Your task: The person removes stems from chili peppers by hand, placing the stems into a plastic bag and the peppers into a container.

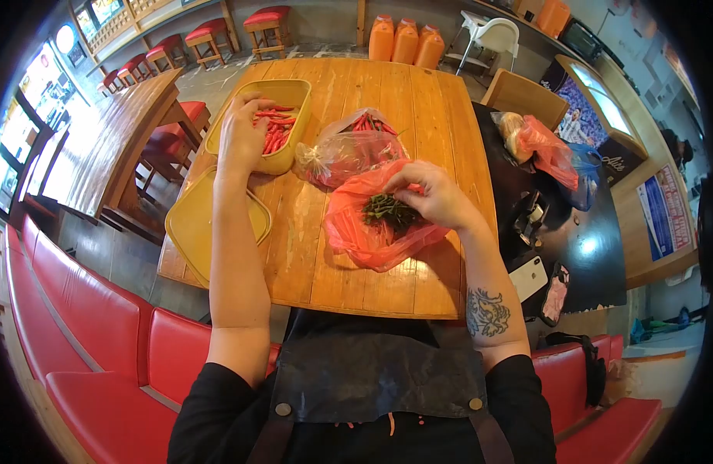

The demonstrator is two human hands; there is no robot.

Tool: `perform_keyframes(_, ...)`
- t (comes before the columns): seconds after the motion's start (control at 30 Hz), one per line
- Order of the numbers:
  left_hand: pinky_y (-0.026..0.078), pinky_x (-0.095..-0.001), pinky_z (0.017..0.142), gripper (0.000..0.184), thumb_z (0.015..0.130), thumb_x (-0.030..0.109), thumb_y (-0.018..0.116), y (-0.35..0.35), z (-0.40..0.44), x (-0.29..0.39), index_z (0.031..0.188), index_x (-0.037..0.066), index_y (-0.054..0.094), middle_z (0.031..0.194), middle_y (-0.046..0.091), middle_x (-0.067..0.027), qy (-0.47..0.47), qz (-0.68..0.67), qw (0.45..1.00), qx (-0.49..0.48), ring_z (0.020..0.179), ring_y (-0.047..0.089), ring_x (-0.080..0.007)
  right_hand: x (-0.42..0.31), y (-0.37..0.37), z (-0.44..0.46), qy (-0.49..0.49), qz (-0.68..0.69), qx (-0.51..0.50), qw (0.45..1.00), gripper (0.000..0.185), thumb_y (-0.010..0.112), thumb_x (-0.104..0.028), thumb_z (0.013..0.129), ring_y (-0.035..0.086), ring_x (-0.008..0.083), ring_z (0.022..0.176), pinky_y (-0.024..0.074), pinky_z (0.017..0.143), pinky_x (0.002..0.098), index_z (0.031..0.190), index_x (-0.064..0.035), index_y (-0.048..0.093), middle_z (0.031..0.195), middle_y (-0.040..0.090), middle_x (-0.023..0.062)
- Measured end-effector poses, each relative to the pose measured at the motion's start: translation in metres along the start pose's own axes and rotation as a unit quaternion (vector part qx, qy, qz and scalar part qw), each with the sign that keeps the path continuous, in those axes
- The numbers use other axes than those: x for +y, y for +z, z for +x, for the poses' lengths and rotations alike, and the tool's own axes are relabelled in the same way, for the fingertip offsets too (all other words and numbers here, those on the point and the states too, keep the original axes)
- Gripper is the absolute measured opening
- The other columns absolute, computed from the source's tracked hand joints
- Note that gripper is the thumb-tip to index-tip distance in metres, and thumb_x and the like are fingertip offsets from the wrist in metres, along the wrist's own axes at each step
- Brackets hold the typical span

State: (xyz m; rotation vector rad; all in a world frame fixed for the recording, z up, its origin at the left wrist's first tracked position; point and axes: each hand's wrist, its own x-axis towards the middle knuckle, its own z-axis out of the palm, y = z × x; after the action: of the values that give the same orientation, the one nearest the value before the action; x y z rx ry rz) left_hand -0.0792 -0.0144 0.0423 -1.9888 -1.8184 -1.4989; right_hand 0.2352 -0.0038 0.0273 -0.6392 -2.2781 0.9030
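My left hand is over the left side of a yellow plastic tub, its fingers curved but apart, holding nothing I can see. Red chillies lie inside the tub. My right hand is above an open red plastic bag, with thumb and fingers pinched together; whatever they grip is hidden. Green chilli stems fill the middle of that bag, just under my right fingertips. Behind it lies a clear plastic bag of red chillies. A yellow lid rests partly beneath my left forearm.
Everything stands on a wooden table. A black table on the right holds a phone, a pink case and plastic bags. Red bench seats are at the near left. Orange jugs stand beyond the table.
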Motion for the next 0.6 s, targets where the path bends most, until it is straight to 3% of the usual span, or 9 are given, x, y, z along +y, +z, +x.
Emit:
perform_keyframes(0.07, 0.045, -0.0374, 0.090, 0.016, 0.081, 0.004, 0.061, 0.009, -0.005, -0.012, 0.096, 0.001, 0.066, 0.106, 0.060, -0.0139, 0.005, 0.228, 0.971, 0.075, 0.102, 0.058, -0.0314, -0.005, 0.002, -0.002, 0.006, -0.121, -0.020, 0.992, 0.008, 0.066, -0.008, 0.077, 0.057, 0.0262, 0.091, 0.0383, 0.089, 0.0382, 0.084, -0.0069, 0.063, 0.087, 0.062, 0.0070)
perform_keyframes(0.1, 0.045, -0.0374, 0.090, 0.016, 0.081, 0.004, 0.061, 0.011, -0.005, -0.007, 0.096, 0.001, 0.066, 0.106, 0.060, -0.0139, 0.003, 0.228, 0.971, 0.076, 0.102, 0.058, -0.0314, -0.004, 0.002, -0.002, 0.005, -0.121, -0.022, 0.992, 0.008, 0.066, -0.008, 0.077, 0.057, 0.0262, 0.091, 0.0383, 0.089, 0.0382, 0.084, -0.0069, 0.063, 0.087, 0.062, 0.0070)
perform_keyframes(0.17, 0.045, -0.0381, 0.089, 0.018, 0.080, 0.008, 0.062, 0.021, -0.002, 0.020, 0.096, 0.001, 0.065, 0.105, 0.060, -0.0154, 0.040, 0.055, 0.997, 0.041, 0.102, 0.057, -0.0306, -0.003, 0.002, -0.001, -0.010, -0.181, -0.051, 0.982, 0.006, 0.064, -0.007, 0.077, 0.057, 0.0250, 0.093, 0.0380, 0.089, 0.0376, 0.084, -0.0067, 0.063, 0.087, 0.062, 0.0059)
perform_keyframes(0.23, 0.048, -0.0361, 0.082, 0.018, 0.082, 0.008, 0.063, 0.038, -0.012, 0.053, 0.099, 0.002, 0.065, 0.094, 0.064, -0.0136, -0.020, -0.072, 0.995, -0.066, 0.088, 0.062, -0.0271, -0.002, 0.005, -0.001, -0.032, -0.177, -0.026, 0.983, 0.007, 0.063, -0.007, 0.077, 0.056, 0.0249, 0.093, 0.0383, 0.089, 0.0374, 0.084, -0.0066, 0.063, 0.087, 0.061, 0.0058)
perform_keyframes(0.33, 0.049, -0.0391, 0.078, 0.019, 0.081, 0.009, 0.063, 0.089, -0.024, 0.034, 0.098, 0.001, 0.065, 0.090, 0.064, -0.0153, 0.022, -0.085, 0.985, -0.149, 0.086, 0.063, -0.0293, 0.002, 0.008, -0.001, -0.054, -0.174, -0.003, 0.983, 0.007, 0.063, -0.007, 0.077, 0.056, 0.0253, 0.092, 0.0388, 0.088, 0.0371, 0.084, -0.0061, 0.063, 0.087, 0.061, 0.0061)
perform_keyframes(0.4, 0.049, -0.0389, 0.080, 0.024, 0.078, 0.010, 0.064, 0.103, -0.025, 0.029, 0.101, 0.002, 0.065, 0.092, 0.065, -0.0149, 0.039, 0.046, 0.971, -0.230, 0.087, 0.063, -0.0311, 0.002, 0.007, 0.000, -0.057, -0.175, -0.002, 0.983, 0.008, 0.063, -0.006, 0.076, 0.056, 0.0256, 0.091, 0.0391, 0.088, 0.0369, 0.085, -0.0058, 0.063, 0.086, 0.061, 0.0065)
perform_keyframes(0.5, 0.048, -0.0392, 0.083, 0.033, 0.075, 0.013, 0.067, 0.094, -0.023, 0.038, 0.108, 0.004, 0.064, 0.098, 0.064, -0.0166, 0.005, -0.040, 0.953, -0.300, 0.091, 0.062, -0.0330, 0.000, 0.007, 0.000, -0.056, -0.175, 0.001, 0.983, 0.009, 0.064, -0.007, 0.076, 0.056, 0.0263, 0.090, 0.0400, 0.086, 0.0367, 0.085, -0.0053, 0.064, 0.086, 0.061, 0.0071)
perform_keyframes(0.53, 0.047, -0.0420, 0.086, 0.039, 0.071, 0.016, 0.070, 0.097, -0.026, 0.032, 0.109, 0.009, 0.065, 0.105, 0.061, -0.0193, 0.059, -0.033, 0.959, -0.276, 0.100, 0.058, -0.0354, 0.001, 0.008, 0.000, -0.056, -0.172, 0.000, 0.984, 0.008, 0.064, -0.008, 0.076, 0.056, 0.0263, 0.090, 0.0402, 0.086, 0.0367, 0.084, -0.0052, 0.064, 0.086, 0.061, 0.0073)
perform_keyframes(0.6, 0.047, -0.0421, 0.087, 0.039, 0.071, 0.018, 0.071, 0.095, -0.027, 0.034, 0.109, 0.009, 0.065, 0.110, 0.058, -0.0192, 0.057, 0.003, 0.957, -0.285, 0.103, 0.057, -0.0350, 0.003, 0.010, 0.001, -0.054, -0.168, -0.003, 0.984, 0.008, 0.064, -0.008, 0.076, 0.056, 0.0264, 0.090, 0.0404, 0.086, 0.0367, 0.084, -0.0051, 0.064, 0.086, 0.061, 0.0074)
